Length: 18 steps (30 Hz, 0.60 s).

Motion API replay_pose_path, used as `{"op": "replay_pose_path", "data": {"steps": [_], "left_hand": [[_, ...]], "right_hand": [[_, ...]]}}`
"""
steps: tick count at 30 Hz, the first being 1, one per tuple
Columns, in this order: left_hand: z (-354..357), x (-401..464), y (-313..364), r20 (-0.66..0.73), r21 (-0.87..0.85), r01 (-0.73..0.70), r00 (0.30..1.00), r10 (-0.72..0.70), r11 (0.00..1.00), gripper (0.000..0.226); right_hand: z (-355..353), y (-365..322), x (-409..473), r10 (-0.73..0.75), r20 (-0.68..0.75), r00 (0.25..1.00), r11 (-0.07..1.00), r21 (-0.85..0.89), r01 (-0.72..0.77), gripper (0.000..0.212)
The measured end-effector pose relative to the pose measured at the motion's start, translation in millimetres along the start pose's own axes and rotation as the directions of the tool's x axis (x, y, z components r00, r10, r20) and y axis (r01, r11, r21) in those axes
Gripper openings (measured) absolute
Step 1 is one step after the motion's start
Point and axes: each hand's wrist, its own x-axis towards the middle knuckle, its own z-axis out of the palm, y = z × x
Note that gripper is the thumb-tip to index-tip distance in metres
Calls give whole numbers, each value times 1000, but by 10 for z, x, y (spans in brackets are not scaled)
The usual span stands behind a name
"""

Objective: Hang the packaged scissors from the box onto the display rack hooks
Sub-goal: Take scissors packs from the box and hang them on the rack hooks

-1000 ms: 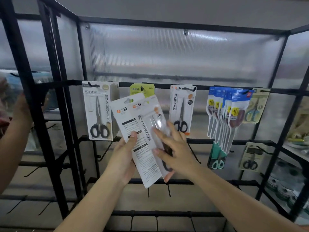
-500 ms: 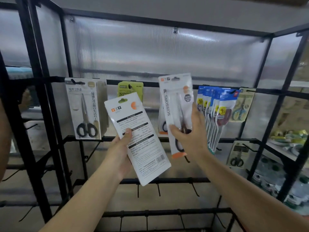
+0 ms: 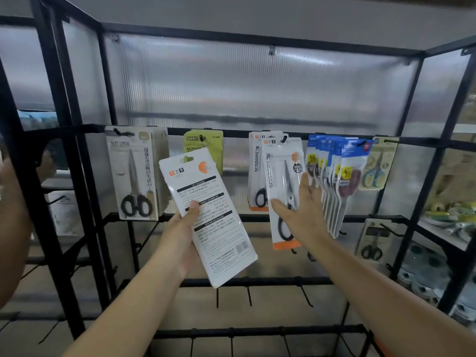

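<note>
Since half a second ago, front pack [image 3: 282, 191] is hanging on hook [image 3: 284, 138] | right hand [image 3: 300, 211] fingers spread, touching it | left hand [image 3: 184, 229] pinching spare pack [image 3: 206, 215] at 9 o'clock | advice: be releasing only once settled

Matt black metal rack [image 3: 77, 176], ribbed translucent plastic panel [image 3: 257, 86], glossy scissor packs [image 3: 282, 181]

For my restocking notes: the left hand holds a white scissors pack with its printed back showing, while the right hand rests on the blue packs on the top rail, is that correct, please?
Not quite. The left hand does hold the white scissors pack back side out, but the right hand rests on the white and orange scissors pack hanging on the top rail, not on the blue packs beside it. The head view shows this.
</note>
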Motion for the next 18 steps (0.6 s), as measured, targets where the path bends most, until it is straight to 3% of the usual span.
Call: {"op": "replay_pose_path", "data": {"steps": [5, 11, 15, 18], "left_hand": [[-1, 20, 45, -9, 18, -14, 1000, 14, 1000, 24], [-12, -1, 61, -1, 98, -34, 999, 34, 995, 22], [-86, -16, 56, -5, 123, -42, 999, 43, 991, 19], [-92, -6, 74, -2, 136, -71, 997, 72, 988, 22]], "right_hand": [[6, -20, 179, 21, 47, 999, 999, -38, -19, 93], [26, -201, 416, 122, 131, 984, 966, -243, -87, 88], [212, -370, 30, -118, 135, 984, 986, 136, 100, 48], [328, -481, -288, -308, 209, 928, 933, 259, 252, 26]]}}
